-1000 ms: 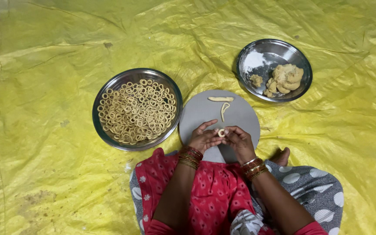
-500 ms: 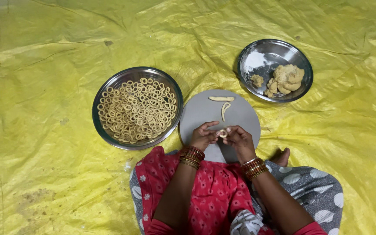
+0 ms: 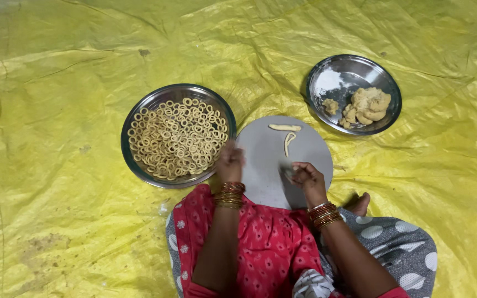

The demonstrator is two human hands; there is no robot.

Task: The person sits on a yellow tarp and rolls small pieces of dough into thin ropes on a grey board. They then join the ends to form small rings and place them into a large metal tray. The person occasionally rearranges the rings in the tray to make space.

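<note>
A round grey board [image 3: 266, 165] lies in front of me with two thin dough strips [image 3: 286, 132] near its far edge. My left hand [image 3: 230, 163] is blurred at the rim of the steel plate [image 3: 139, 171] full of several small dough rings [image 3: 176, 138]; what it holds cannot be made out. My right hand [image 3: 306, 177] rests on the board, fingers pinched near a small bit of dough.
A second steel plate [image 3: 329, 72] at the far right holds dough lumps [image 3: 366, 105] and a patch of flour. Everything sits on a wrinkled yellow plastic sheet [image 3: 56, 110]. My legs, in red and grey cloth, are folded below the board.
My two hands were together over the board's near edge shaping a small ring. Now they are apart: the left hand has swung left toward the plate of rings, the right stays on the board.
</note>
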